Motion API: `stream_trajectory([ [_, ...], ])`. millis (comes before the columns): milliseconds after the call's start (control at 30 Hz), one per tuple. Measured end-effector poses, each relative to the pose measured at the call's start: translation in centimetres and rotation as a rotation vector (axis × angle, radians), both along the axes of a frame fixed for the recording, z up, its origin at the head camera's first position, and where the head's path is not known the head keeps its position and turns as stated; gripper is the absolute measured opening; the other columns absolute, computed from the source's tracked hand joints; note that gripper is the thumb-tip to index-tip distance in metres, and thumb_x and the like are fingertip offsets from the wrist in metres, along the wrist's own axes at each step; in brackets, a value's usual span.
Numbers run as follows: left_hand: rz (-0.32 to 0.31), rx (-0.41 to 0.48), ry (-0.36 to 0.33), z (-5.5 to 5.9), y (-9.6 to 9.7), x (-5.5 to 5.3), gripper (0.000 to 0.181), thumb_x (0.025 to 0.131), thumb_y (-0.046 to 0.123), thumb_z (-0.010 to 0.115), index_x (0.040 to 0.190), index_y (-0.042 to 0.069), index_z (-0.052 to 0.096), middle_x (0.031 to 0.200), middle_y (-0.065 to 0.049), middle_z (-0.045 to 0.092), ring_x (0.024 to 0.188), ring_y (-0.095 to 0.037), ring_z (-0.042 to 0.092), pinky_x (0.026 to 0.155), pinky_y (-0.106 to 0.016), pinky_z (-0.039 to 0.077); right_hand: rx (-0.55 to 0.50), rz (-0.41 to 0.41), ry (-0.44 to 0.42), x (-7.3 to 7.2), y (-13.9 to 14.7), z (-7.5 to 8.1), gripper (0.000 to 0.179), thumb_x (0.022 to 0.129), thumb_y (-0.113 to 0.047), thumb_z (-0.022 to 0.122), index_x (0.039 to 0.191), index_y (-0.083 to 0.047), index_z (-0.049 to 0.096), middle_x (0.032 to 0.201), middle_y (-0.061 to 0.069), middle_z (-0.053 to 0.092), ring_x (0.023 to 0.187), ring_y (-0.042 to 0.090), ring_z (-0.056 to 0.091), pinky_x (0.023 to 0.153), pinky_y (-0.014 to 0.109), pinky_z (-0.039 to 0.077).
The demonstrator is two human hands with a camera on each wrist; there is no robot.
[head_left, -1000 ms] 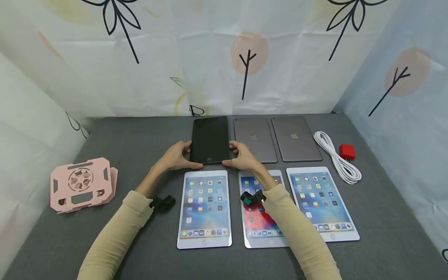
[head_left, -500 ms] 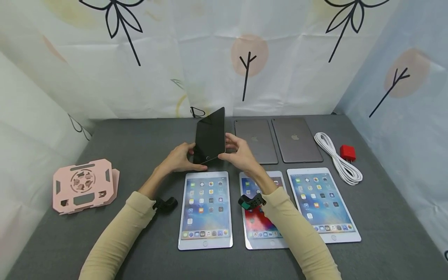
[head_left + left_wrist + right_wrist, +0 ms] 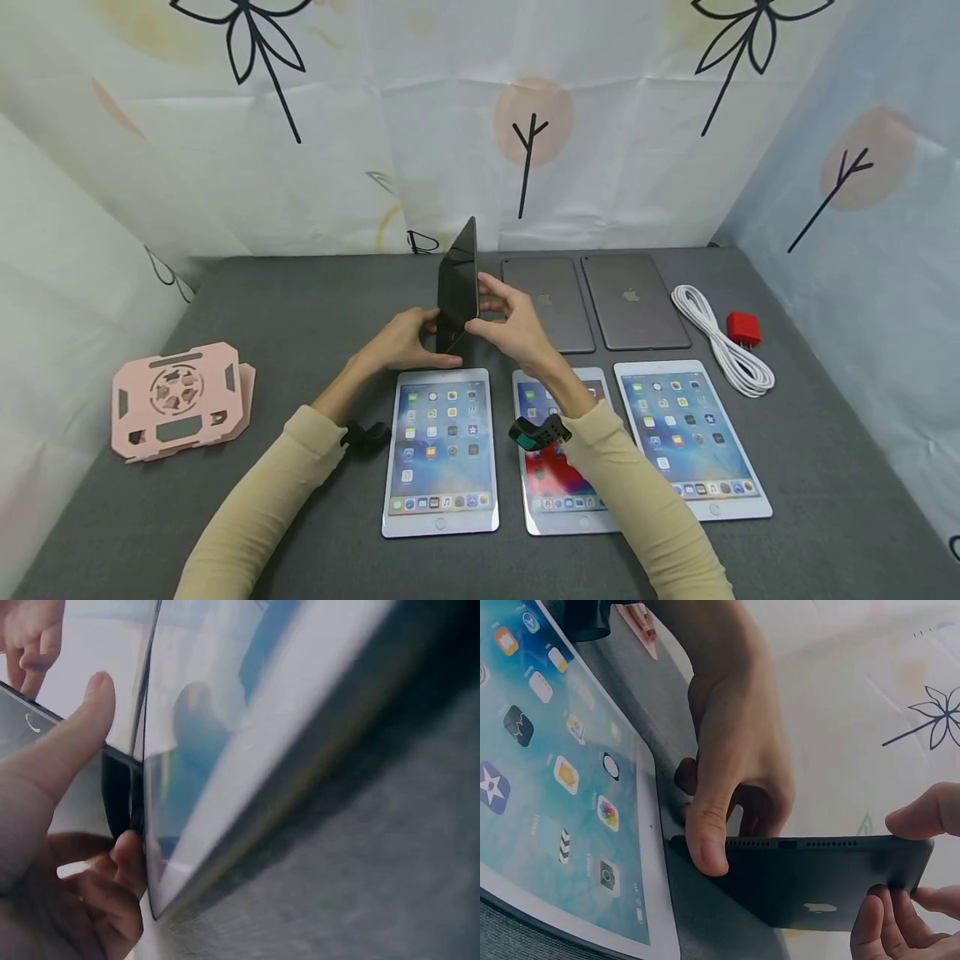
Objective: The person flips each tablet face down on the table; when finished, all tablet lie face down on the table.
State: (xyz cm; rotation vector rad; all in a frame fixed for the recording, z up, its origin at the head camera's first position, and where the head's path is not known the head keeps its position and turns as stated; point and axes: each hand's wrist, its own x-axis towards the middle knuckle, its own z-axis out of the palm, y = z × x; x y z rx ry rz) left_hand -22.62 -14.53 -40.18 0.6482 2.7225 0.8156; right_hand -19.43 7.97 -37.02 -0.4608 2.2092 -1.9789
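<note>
A dark tablet (image 3: 457, 287) stands tilted steeply on its left long edge, its black screen turned to the left. In the right wrist view its back shows an apple logo, and its port edge (image 3: 787, 844) points toward the camera. My left hand (image 3: 408, 340) holds the tablet's lower left corner, thumb at the port edge and curled fingers low beside it. At the raised right edge, my right hand (image 3: 513, 323) pinches the tablet between thumb and fingers, the fingers reaching behind onto the back.
Two grey tablets (image 3: 551, 308) (image 3: 633, 304) lie face down at the back. White tablets with lit screens (image 3: 440, 454) (image 3: 558, 521) (image 3: 693, 433) lie nearer. A coiled white cable (image 3: 723, 342) and red charger (image 3: 743, 327) are right; a folded pink stand (image 3: 180, 402) is left.
The dark tablet went from lying flat, screen up, to standing steeply on its left edge. My right hand rose with its right edge, and my left hand shifted slightly right.
</note>
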Motion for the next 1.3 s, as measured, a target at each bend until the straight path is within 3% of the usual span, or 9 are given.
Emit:
stream_trajectory([
  [167, -0.019, 0.019, 0.023, 0.2, 0.6, -0.1, 0.102, 0.079, 0.04, 0.088, 0.154, -0.007, 0.037, 0.125, -0.023, 0.067, 0.097, -0.027, 0.061, 0.077, -0.034, 0.047, 0.003, 0.01, 0.019, -0.1, 0.0, 0.1, 0.079, 0.09, 0.0, 0.067, 0.16, -0.001, 0.03, 0.15, 0.025, 0.04, 0.132, 0.049, 0.05, 0.094, 0.035, 0.053],
  [433, -0.013, 0.016, 0.095, 1.0, 1.1, 0.1, 0.112, 0.073, 0.045, 0.092, 0.159, 0.003, 0.034, 0.116, -0.017, 0.073, 0.063, -0.014, 0.058, 0.059, -0.027, 0.046, 0.051, 0.041, 0.023, 0.0, -0.2, 0.3, 0.079, 0.094, -0.006, 0.069, 0.162, -0.008, 0.028, 0.154, 0.018, 0.037, 0.13, 0.04, 0.053, 0.103, 0.047, 0.051],
  [600, -0.049, 0.122, 0.124, 2.1, 1.3, 0.1, 0.116, 0.075, 0.038, 0.092, 0.162, 0.005, 0.024, 0.117, -0.021, 0.074, 0.071, -0.017, 0.072, 0.069, -0.032, 0.059, 0.054, 0.072, 0.018, -0.1, -0.2, 0.3, 0.078, 0.096, -0.01, 0.069, 0.163, -0.013, 0.028, 0.157, 0.015, 0.037, 0.131, 0.039, 0.055, 0.102, 0.049, 0.052],
  [767, -0.101, 0.238, 0.112, 2.8, 1.1, 0.2, 0.118, 0.078, 0.023, 0.091, 0.163, 0.001, 0.012, 0.119, -0.029, 0.072, 0.077, -0.026, 0.078, 0.07, -0.033, 0.062, 0.071, 0.135, 0.032, -0.6, 0.2, -0.2, 0.065, 0.104, -0.016, 0.059, 0.162, -0.016, 0.031, 0.161, 0.011, 0.035, 0.132, 0.041, 0.054, 0.102, 0.055, 0.051],
  [1000, -0.089, 0.244, 0.109, 3.3, 0.9, 0.4, 0.118, 0.083, 0.025, 0.086, 0.165, 0.007, 0.004, 0.12, -0.031, 0.07, 0.08, -0.029, 0.079, 0.069, -0.034, 0.063, 0.047, 0.234, 0.019, -1.3, 0.8, -0.8, 0.051, 0.113, -0.022, 0.037, 0.163, -0.017, 0.029, 0.168, 0.009, 0.03, 0.137, 0.043, 0.05, 0.099, 0.056, 0.049],
  [1133, -0.069, 0.246, 0.095, 3.7, 0.9, 0.7, 0.109, 0.089, 0.033, 0.079, 0.166, 0.014, 0.004, 0.124, -0.031, 0.069, 0.077, -0.027, 0.079, 0.067, -0.034, 0.062, 0.065, 0.269, 0.024, -1.4, 0.9, -1.0, 0.052, 0.113, -0.022, 0.037, 0.164, -0.019, 0.026, 0.167, 0.01, 0.03, 0.133, 0.04, 0.052, 0.099, 0.058, 0.048],
  [1300, -0.059, 0.268, 0.12, 4.2, 0.9, 1.0, 0.098, 0.093, 0.033, 0.074, 0.166, 0.016, 0.011, 0.129, -0.034, 0.065, 0.085, -0.034, 0.079, 0.07, -0.036, 0.063, 0.092, 0.3, 0.022, -1.5, 0.8, -1.4, 0.058, 0.111, -0.017, 0.041, 0.165, -0.02, 0.02, 0.167, 0.01, 0.031, 0.129, 0.036, 0.054, 0.1, 0.062, 0.047],
])
